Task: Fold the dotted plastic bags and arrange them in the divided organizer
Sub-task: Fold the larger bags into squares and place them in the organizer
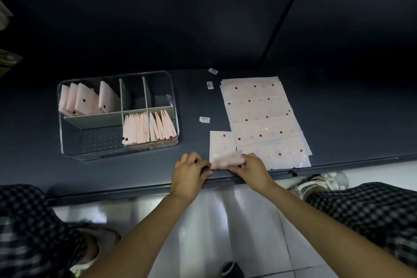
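Bag in hand: a pale pink dotted bag (222,150) lies at 6 o'clock on the worktop (135,171), at its near edge; I see its long axis running 12 to 6, the near end blurred where it is being turned up.
Left hand: my left hand (189,172) pinches the bag's near left corner, fingers curled.
Right hand: my right hand (251,168) grips the bag's near right corner, fingers curled over the plastic.
Flat stack: unfolded dotted bags (261,117) overlap at 3 o'clock of the held bag, touching it, long axes running 9 to 3.
Organizer: a clear divided organizer (117,115) sits at 9 o'clock, well apart from the hands.
Folded bags: folded bags (146,128) stand upright in its near right compartments and far left compartment.
Labels: small white stickers (205,119) lie between organizer and stack.
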`<state>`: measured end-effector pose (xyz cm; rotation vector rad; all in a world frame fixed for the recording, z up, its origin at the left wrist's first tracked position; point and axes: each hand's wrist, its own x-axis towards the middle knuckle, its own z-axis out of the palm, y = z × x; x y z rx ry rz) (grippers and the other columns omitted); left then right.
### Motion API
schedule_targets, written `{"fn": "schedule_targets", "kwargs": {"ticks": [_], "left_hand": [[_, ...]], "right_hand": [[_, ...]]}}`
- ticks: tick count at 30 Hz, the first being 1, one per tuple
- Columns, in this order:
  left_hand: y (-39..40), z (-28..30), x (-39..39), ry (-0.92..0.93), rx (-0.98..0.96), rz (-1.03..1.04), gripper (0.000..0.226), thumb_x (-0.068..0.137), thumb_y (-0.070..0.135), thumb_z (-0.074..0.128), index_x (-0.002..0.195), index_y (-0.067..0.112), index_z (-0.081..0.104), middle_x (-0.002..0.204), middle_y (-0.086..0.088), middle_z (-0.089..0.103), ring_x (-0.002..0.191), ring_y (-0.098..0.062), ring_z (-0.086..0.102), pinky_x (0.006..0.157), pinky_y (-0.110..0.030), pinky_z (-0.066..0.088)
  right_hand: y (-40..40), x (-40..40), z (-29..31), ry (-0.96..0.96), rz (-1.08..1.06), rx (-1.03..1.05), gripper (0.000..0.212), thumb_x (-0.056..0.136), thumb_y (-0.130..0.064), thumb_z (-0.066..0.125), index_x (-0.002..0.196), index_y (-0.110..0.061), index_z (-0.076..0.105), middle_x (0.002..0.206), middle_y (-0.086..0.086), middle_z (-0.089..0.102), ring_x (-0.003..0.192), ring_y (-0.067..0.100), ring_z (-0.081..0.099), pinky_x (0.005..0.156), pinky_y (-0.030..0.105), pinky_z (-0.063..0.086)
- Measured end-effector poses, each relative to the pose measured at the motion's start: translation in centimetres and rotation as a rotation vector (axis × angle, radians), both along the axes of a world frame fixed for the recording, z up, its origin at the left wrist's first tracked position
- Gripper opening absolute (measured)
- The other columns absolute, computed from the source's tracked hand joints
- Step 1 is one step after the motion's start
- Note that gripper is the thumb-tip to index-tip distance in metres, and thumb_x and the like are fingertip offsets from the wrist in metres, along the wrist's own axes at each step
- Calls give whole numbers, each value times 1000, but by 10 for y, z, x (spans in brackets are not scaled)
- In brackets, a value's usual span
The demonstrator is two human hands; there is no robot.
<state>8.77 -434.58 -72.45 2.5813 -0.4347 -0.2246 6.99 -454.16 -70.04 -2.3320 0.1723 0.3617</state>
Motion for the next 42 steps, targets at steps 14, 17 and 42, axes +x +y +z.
{"fn": "schedule_targets", "kwargs": {"ticks": [14, 17, 42], "left_hand": [[-31, 8, 3, 62, 41, 333, 27, 94, 40, 51, 110, 19, 57, 116, -3, 46, 110, -23, 41, 90, -32, 31], [-33, 9, -10, -122, 30, 8, 43, 94, 34, 51, 131, 13, 46, 141, -8, 40, 130, -27, 36, 110, -38, 24], [-21, -7, -21, 44, 459, -473, 89, 88, 70, 31, 142, 33, -28, 143, -14, -41, 135, -27, -36, 112, -38, -19]], "right_hand": [[5, 36, 2, 327, -210, -45, 31, 87, -23, 61, 62, -14, 44, 64, -1, 48, 71, 20, 48, 64, 25, 36], [5, 42, 4, 379, -213, -42, 42, 86, -21, 63, 54, -15, 37, 58, -1, 42, 61, 17, 43, 55, 25, 32], [24, 84, 2, 115, -340, 560, 28, 92, -2, 53, 120, 1, 56, 116, 22, 63, 101, 24, 63, 87, 17, 49]]}}
